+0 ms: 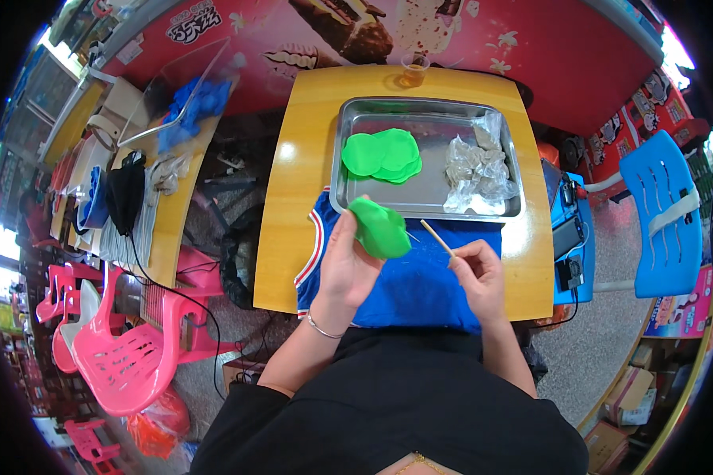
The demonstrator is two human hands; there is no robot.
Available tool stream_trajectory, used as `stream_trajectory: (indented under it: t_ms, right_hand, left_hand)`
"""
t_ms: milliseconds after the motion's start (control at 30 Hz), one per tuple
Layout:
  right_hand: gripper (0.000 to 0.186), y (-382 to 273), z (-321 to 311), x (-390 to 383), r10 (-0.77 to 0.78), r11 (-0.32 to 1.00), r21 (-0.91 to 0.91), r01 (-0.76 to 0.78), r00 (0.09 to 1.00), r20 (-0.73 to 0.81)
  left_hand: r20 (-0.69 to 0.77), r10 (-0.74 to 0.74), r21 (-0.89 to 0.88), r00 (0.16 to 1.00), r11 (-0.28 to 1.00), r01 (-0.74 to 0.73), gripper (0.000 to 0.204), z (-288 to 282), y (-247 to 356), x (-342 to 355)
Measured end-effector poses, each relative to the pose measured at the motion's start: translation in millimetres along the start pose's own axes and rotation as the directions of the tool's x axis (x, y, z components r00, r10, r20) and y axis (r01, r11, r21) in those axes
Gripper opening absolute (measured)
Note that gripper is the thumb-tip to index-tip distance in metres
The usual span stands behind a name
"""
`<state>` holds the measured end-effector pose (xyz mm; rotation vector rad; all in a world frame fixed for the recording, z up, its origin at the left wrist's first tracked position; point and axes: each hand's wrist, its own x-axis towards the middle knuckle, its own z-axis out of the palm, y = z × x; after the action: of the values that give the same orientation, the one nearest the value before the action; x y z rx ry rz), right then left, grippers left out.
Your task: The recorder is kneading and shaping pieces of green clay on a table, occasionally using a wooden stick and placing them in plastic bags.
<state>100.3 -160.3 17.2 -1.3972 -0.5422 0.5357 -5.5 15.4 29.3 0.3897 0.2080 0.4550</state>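
Observation:
My left hand point(347, 267) is closed on a soft, bright green, rounded sheet point(380, 229), held tilted in front of the metal tray. Its material is unclear. Between the thumb and fingers of my right hand point(481, 273) is a thin wooden stick point(438, 240), its far end just right of the green sheet and apart from it. A fine pale line shows between the two. The shallow steel tray point(432, 142) holds overlapping green round sheets point(382, 156) on its left and crumpled clear plastic bags point(477, 170) on its right. Beneath my hands lies a blue garment point(428, 289).
The tray stands on a yellow wooden table point(289, 170), with a cup of amber liquid point(413, 74) at its far edge. Pink plastic chairs point(131, 356) and a cluttered side table point(186, 186) stand left. A blue chair point(659, 206) is at the right.

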Motion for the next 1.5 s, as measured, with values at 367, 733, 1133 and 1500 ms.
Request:
stream_trajectory:
  t_ms: [367,733,1133,1500]
  right_hand:
    - [0.012,18,-36,11,-0.33,0.546,-0.771,0.328,0.93,0.162]
    - [0.024,10,-69,116,-0.492,0.363,-0.871,0.331,0.862,0.123]
    - [0.011,24,-99,150,-0.387,0.711,-0.686,0.156,0.901,-0.195]
    - [0.01,-50,-4,43,0.031,0.899,-0.425,0.102,0.955,0.296]
  left_hand:
    - [-0.109,-0.02,-0.005,0.994,1.0,0.019,0.023,-35,19,-6]
    - [-0.163,-0.072,0.133,0.984,0.987,0.094,0.008,-43,-2,-29]
    - [-0.026,-0.073,0.063,0.997,0.995,0.075,0.035,-49,14,-27]
    - [0.224,-0.201,0.847,0.954,0.524,-0.089,0.058,-2,-25,-12]
